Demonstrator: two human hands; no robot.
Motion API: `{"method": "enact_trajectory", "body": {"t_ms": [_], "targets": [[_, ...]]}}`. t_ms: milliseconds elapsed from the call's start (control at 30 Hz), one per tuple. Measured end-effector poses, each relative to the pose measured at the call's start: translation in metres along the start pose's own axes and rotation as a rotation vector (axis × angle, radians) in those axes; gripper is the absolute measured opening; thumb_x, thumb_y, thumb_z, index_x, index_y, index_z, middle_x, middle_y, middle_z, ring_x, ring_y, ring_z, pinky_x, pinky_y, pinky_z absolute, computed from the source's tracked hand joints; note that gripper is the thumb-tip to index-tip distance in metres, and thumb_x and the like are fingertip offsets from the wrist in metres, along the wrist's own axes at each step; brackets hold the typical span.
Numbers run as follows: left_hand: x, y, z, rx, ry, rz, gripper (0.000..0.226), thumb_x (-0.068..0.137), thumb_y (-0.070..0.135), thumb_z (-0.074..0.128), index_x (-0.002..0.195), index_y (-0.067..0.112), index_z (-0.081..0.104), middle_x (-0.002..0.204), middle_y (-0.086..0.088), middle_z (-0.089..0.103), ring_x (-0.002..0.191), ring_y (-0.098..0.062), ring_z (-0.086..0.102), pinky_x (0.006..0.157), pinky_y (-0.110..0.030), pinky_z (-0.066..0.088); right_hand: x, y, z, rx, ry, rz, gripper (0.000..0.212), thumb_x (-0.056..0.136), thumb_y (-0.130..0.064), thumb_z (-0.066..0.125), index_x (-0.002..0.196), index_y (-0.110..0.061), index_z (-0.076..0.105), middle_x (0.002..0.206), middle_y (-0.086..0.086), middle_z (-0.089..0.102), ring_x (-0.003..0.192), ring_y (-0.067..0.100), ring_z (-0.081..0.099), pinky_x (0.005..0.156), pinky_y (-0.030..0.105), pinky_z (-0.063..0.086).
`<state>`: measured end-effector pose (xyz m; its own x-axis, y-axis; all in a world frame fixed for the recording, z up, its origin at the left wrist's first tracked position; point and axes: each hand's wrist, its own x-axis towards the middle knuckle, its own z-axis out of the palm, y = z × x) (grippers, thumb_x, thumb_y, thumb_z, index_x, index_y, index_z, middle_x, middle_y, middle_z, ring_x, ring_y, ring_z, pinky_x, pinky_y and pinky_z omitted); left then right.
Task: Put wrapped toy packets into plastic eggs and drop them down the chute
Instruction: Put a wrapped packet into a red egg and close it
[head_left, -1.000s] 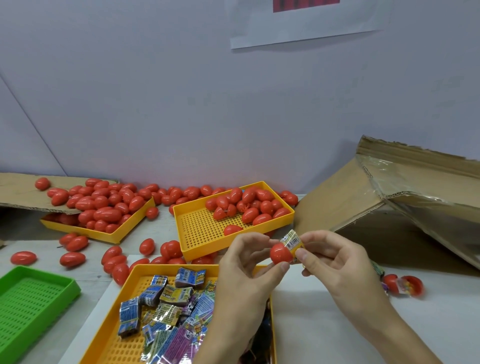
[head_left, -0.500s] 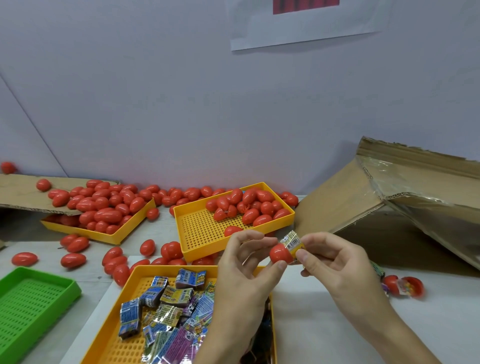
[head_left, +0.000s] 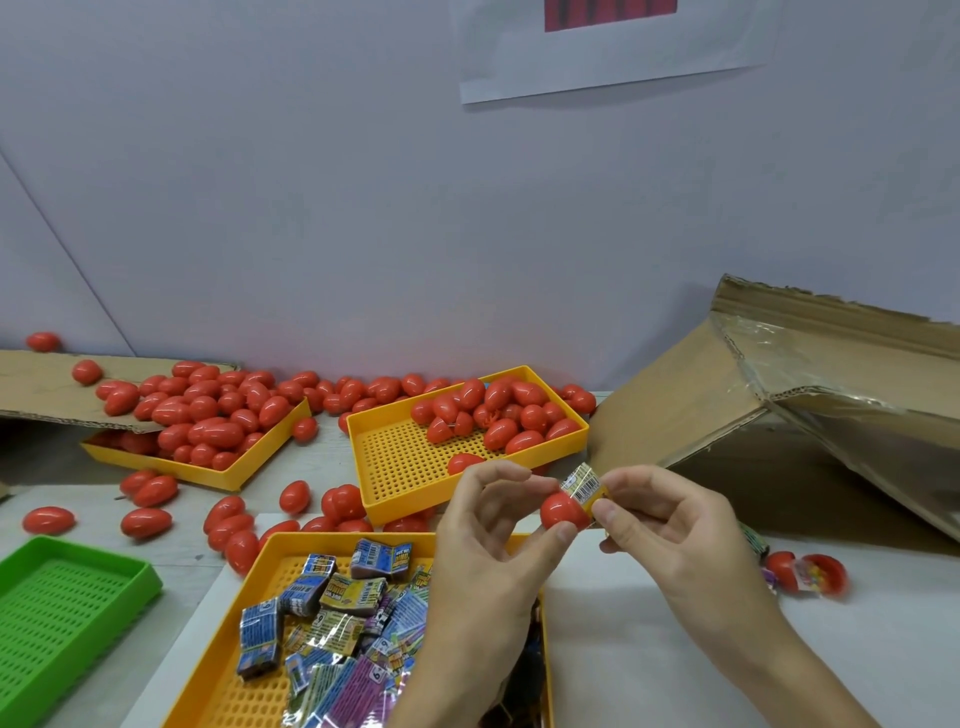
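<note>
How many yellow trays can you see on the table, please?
3: one far left heaped with red eggs, one in the middle with eggs at its far end, and one nearest holding wrapped packets, partly behind the arms.

The packet (head_left: 584, 487) sits a little deeper in the egg half (head_left: 563, 512) than before; the right hand (head_left: 670, 525) presses it with opened fingers.

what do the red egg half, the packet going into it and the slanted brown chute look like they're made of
Red egg half: seemingly hard glossy plastic, with a bright highlight on its curve. Small barcoded toy packet: apparently thin printed film, crinkled and shiny. Slanted brown chute: corrugated cardboard, matte, fluted along its torn edge, partly covered with glinting clear tape.
</note>
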<state>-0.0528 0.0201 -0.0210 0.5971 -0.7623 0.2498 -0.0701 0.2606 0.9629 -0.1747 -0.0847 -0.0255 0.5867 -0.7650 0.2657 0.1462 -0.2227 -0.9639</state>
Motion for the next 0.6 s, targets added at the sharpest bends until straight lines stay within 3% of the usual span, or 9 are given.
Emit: {"method": "enact_trajectory", "body": {"t_ms": [600], "targets": [[0.0006,0.0033,-0.0019,-0.015,-0.014,-0.042,0.047,0.076,0.0,0.08,0.112,0.019,0.055,0.102,0.001,0.075,0.102,-0.016,0.07,0.079,-0.024,0.058,-0.0015,-0.0061,-0.0019,-0.001,-0.014,-0.035,0.025,0.073,-0.029,0.067,0.091,-0.013,0.071,0.085,0.002,0.074,0.077,0.013,0.069,0.06,0.023,0.056]]}}
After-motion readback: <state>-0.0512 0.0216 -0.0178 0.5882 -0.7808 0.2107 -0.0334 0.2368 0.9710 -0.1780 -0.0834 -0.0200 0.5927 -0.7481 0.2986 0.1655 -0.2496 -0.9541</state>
